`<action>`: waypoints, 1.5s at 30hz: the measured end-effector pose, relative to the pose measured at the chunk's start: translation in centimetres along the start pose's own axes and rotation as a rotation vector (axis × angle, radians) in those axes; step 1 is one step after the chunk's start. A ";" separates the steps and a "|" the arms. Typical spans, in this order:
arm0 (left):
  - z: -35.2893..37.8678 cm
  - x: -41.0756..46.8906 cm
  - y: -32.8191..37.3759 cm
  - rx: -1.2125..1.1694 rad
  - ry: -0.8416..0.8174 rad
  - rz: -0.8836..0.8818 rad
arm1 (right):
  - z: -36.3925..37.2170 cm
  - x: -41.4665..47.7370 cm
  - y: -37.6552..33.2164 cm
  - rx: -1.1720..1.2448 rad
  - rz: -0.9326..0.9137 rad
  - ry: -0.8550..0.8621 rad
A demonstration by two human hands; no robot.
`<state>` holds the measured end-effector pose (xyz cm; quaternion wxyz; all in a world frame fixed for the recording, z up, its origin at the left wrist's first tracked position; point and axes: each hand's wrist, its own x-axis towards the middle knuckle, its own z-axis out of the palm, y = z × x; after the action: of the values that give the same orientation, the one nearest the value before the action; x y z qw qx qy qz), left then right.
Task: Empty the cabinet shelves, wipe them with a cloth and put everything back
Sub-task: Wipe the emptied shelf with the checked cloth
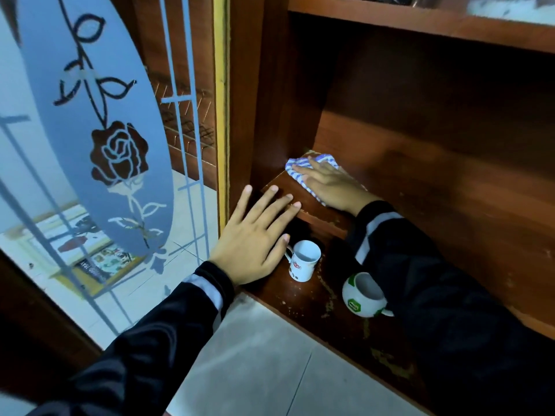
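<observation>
1. left hand (255,232) lies open, fingers straight and spread, its fingertips on the front left corner of the middle shelf (450,205); it grasps nothing. right hand (327,187) is further in, flat with straight fingers, palm pressing down on the striped cloth (300,166). both arms wear dark sleeves with a pale band at the cuff.
2. far left, the cabinet's glass door (99,130) stands open, frosted with a rose and stem pattern and thin pale lines.
3. the blue-and-white cloth sits on the shelf near its back left corner, bunched under the right hand, with its edges showing past the fingers.
4. below the shelf, on the worn bottom board (300,298), a white mug with red print (303,259) stands upright, just beside the left thumb.
5. right of it, apart, a round white mug with green patches (360,295) stands upright under the right forearm.
6. above, an upper shelf (420,25) holds things too blurred to name.
7. pale floor tiles (255,355) run in front of the cabinet.
</observation>
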<state>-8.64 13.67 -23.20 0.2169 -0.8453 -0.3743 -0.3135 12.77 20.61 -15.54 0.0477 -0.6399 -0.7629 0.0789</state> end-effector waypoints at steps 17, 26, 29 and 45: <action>0.6 -0.4 -1.1 0.273 0.116 -0.197 | 1.4 -0.4 -1.7 -0.051 -0.067 -0.003; 0.5 -0.4 0.5 0.245 -0.038 -0.235 | 0.9 -2.5 -0.5 0.042 0.020 0.018; 0.4 -0.4 1.2 0.230 -0.102 -0.274 | 1.6 -1.7 -2.6 0.025 0.045 0.026; -0.5 4.3 2.1 -0.027 -0.313 -0.260 | 0.9 -3.9 -4.2 -0.022 0.454 0.117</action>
<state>-4.95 14.14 -20.14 0.1026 -0.8311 -0.5052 -0.2085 9.25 15.97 -15.54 0.0660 -0.7990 -0.5962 0.0422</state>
